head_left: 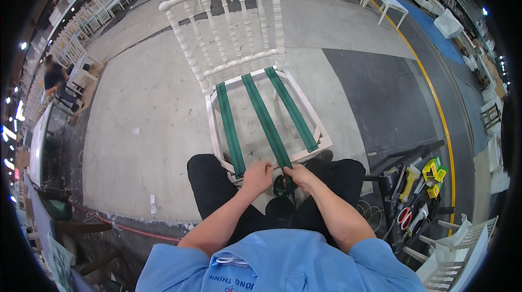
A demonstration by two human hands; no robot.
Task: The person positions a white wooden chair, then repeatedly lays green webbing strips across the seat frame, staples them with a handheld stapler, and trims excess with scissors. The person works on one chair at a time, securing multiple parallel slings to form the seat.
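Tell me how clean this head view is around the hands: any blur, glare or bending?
Head view: even light and sharp at centre, where the left hand and right hand meet on the middle green strap; no glare there. Fisheye bends the white chair and yellow floor line; the rim is black, with small lamp flares at the far left.

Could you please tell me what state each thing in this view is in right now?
White chair: upright, seat frame open, no cushion.
Green straps: three stretched front to back across the seat frame.
Middle strap end: loose at the front rail, between both hands.
Left hand: closed at the front rail.
Right hand: pinching the strap end.
Tools: lying on a dark stand.
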